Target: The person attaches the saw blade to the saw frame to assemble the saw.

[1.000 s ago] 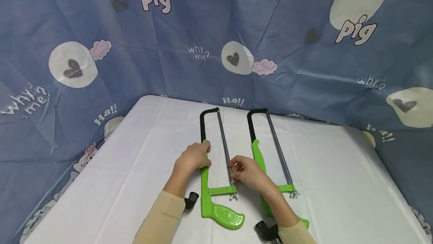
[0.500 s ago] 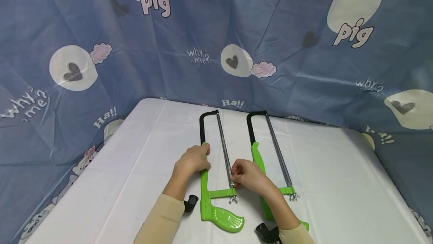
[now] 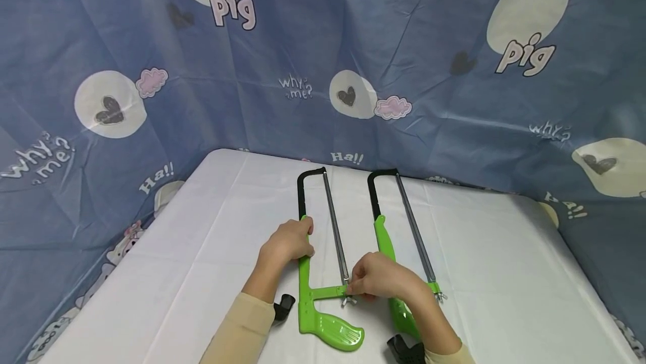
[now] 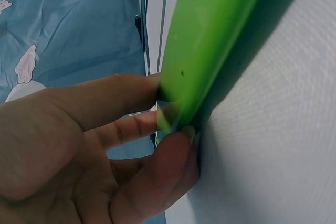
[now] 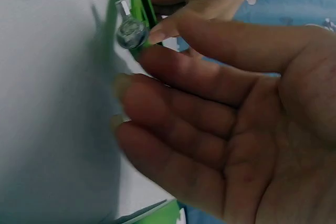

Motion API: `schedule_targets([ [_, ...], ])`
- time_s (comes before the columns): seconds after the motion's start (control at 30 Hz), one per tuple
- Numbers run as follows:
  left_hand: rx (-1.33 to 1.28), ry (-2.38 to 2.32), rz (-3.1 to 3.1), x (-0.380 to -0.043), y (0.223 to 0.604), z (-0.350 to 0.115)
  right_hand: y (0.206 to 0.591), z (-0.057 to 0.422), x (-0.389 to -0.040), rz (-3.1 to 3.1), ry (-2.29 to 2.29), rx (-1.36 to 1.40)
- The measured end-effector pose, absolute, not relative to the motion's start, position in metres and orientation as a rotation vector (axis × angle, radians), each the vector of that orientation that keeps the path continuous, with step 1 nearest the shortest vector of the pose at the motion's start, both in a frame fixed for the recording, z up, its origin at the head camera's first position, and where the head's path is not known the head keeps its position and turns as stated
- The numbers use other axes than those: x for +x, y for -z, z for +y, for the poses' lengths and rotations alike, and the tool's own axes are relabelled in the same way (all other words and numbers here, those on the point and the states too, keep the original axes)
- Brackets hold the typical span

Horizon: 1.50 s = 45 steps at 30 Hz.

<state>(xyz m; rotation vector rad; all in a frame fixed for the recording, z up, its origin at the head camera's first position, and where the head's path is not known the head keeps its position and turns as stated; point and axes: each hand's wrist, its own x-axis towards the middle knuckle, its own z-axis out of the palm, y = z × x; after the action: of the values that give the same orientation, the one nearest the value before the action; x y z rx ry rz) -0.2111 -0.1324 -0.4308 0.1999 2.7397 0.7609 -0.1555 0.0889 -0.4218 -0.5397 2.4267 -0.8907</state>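
Head view, lower centre: a hacksaw lies on the counter; the left hand pinches its green spine, likely to steady it, and the right hand hides part of a second hacksaw. Left wrist view: the spine, held between thumb and fingers, is cut off at the top. Right wrist view, upper centre: the right thumb and forefinger seem to pinch the crossarm near the wing nut, probably where the blade fastens; exact contact is hidden

White table is carrying a left saw and a right saw, lying side by side, apart. Both are pointing black ends toward the far edge, green grips toward the near side; the right grip is showing only partly. Faint crease is running down the table's left part.
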Motion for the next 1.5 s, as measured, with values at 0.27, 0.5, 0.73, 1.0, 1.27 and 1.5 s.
schedule_targets([
  [0.27, 0.209, -0.765, 2.736, -0.211, 0.431, -0.133, 0.420, 0.088, -0.149, 2.352, 0.864, -0.561],
  [0.5, 0.204, -0.760, 2.739, -0.211, 0.432, -0.134, 0.421, 0.087, -0.149, 2.376, 0.844, -0.567],
  [0.73, 0.205, -0.750, 2.742, -0.211, 0.432, -0.134, 0.422, 0.085, -0.149, 2.391, 0.822, -0.531],
  [1.0, 0.210, -0.785, 2.749, -0.209, 0.432, -0.134, 0.424, 0.078, -0.145, 2.432, 0.829, -0.465],
  [1.27, 0.210, -0.793, 2.754, -0.207, 0.433, -0.131, 0.424, 0.077, -0.144, 2.446, 0.781, -0.478],
  [1.5, 0.253, -0.745, 2.755, -0.209, 0.434, -0.132, 0.423, 0.080, -0.144, 2.424, 0.777, -0.507],
])
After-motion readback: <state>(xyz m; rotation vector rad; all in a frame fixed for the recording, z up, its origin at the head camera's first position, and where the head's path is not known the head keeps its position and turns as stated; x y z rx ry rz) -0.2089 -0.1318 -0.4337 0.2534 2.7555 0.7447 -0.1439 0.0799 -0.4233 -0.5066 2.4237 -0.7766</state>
